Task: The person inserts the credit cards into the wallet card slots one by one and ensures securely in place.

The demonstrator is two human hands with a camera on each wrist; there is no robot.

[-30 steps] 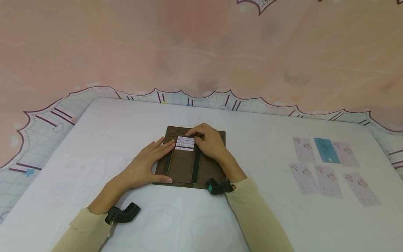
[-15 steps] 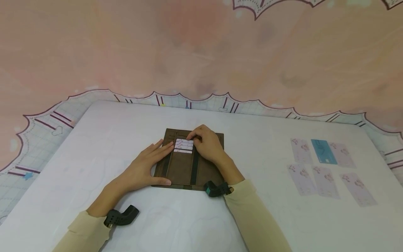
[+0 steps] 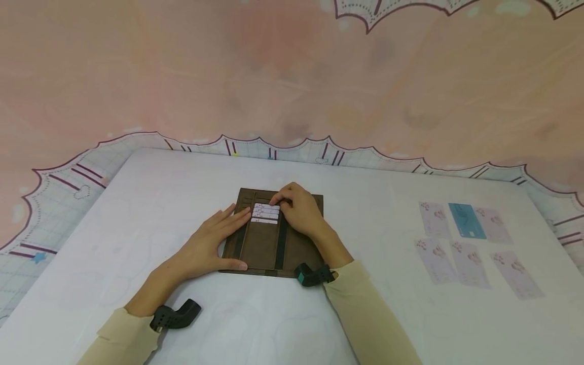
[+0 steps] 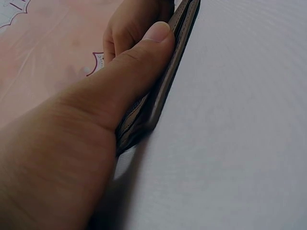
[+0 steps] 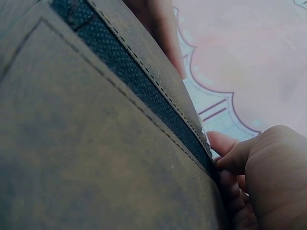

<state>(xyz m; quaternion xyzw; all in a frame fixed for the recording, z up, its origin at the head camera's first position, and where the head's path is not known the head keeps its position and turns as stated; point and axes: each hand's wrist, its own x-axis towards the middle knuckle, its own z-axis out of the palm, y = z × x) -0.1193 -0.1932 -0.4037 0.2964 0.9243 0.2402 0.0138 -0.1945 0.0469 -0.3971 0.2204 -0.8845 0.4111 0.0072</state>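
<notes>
A brown wallet point(image 3: 259, 248) lies spread on the white table, with dark elastic strips running along it. Several pale cards point(image 3: 265, 213) sit staggered in its slots, their upper edges showing. My left hand point(image 3: 207, 242) rests on the wallet's left side, fingers extended near the cards; its thumb point(image 4: 139, 60) lies over the near edge in the left wrist view. With curled fingers, my right hand point(image 3: 300, 209) pinches the uppermost card at its upper right corner. In the right wrist view, thumb and index finger meet beyond the dark strip point(image 5: 144, 96); the held card is mostly hidden there.
Off to the right on the table point(image 3: 365, 228) lie a blue card point(image 3: 467, 221) and several pale printed cards point(image 3: 435, 219) in two rows. A peach patterned cloth point(image 3: 274, 76) stands behind the table's far edge. Each wrist wears a black camera mount point(image 3: 177, 314).
The head view has shifted slightly, so the scene sits a little lower and further left. Both hands keep their places on the wallet, with the right fingertips staying at the upper card.
</notes>
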